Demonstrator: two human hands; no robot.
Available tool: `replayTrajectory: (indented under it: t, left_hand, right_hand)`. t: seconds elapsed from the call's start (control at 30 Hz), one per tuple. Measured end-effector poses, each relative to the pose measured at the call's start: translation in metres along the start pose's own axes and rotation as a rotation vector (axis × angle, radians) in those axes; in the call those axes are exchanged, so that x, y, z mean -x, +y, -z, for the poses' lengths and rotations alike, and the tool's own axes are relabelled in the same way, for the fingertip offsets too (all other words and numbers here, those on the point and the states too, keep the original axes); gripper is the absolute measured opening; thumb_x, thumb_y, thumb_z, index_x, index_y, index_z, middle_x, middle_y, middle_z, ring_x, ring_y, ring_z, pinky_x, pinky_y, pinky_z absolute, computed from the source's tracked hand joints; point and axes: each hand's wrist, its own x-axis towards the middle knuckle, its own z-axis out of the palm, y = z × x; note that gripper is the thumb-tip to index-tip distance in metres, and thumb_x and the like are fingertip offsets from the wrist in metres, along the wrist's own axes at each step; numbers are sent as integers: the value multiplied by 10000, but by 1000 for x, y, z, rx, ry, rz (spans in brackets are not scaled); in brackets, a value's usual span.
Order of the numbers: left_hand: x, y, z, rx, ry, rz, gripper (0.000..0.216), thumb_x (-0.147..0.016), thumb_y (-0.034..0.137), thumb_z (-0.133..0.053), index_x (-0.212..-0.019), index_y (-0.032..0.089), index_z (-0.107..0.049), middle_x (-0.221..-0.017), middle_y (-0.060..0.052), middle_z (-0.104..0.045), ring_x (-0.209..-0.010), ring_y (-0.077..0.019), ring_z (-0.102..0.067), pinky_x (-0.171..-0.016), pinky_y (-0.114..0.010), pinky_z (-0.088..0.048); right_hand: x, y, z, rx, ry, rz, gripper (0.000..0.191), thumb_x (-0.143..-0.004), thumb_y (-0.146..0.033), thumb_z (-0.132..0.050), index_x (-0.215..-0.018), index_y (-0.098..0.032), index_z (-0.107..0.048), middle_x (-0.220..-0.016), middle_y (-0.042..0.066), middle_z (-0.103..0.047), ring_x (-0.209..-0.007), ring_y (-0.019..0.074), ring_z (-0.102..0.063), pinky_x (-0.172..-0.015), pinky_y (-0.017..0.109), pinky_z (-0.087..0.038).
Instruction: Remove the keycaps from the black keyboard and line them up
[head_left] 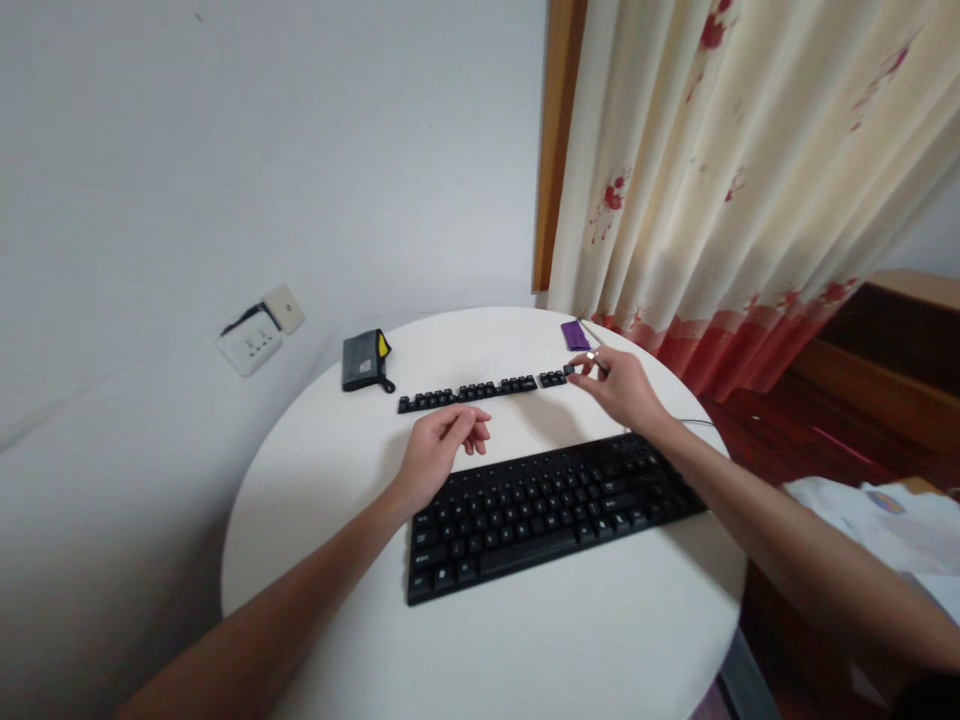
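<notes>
The left hand (442, 445) holds its fingers (478, 417) loosely curled, its forearm (322, 570) slanting from lower left. The right hand (619, 387) reaches farther forward, its fingers pinched together.

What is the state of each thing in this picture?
Black plastic keyboard, lying flat
Small black keycaps, in a row
Grey fabric pouch, yellow showing
Purple rectangular item, lying flat
Cream-red fabric curtain, hanging in folds
Left hand, loosely curled
Right hand, bent, at row's right end

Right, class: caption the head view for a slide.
Right hand at a row of black keycaps, left hand near the keyboard.
</notes>
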Motion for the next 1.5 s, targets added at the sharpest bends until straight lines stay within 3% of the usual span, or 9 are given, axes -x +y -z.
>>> replayTrajectory:
  t: [0.17,0.33,0.73,1.5]
  left_hand:
    - [-2,-4,2,10,13,6,324,-954,390,-532,-860,121,-687,-681,-32,-655,-585,-120,-601,-561,-240,-449]
    - [-2,-6,4,-7,16,22,337,-960,395,-517,-859,120,-682,-683,-36,-657,-591,-123,-596,-566,-245,-451]
    - [-2,-4,4,-14,79,12,344,-949,392,-522,-852,107,-689,-603,-28,-631,-521,-108,-532,-515,-228,-438]
    - [-1,-4,4,-19,77,20,333,-945,382,-529,-854,109,-696,-597,-26,-629,-513,-106,-519,-507,-225,-431]
  right_hand:
    - [-41,84,11,168,-162,-230,179,-683,-242,-760,-828,-142,-792,-665,18,-677,-564,131,-529,-561,259,-377]
    - [-44,120,0,182,-245,-273,154,-626,-164,-761,-771,-131,-800,-584,2,-653,-510,120,-526,-502,240,-376]
    - [-47,134,-17,207,-341,-273,185,-668,-177,-733,-837,-144,-802,-620,-1,-679,-548,116,-560,-501,205,-391]
    - [-51,139,-20,240,-387,-232,245,-701,-210,-715,-926,-151,-791,-689,6,-705,-611,139,-588,-572,222,-426]
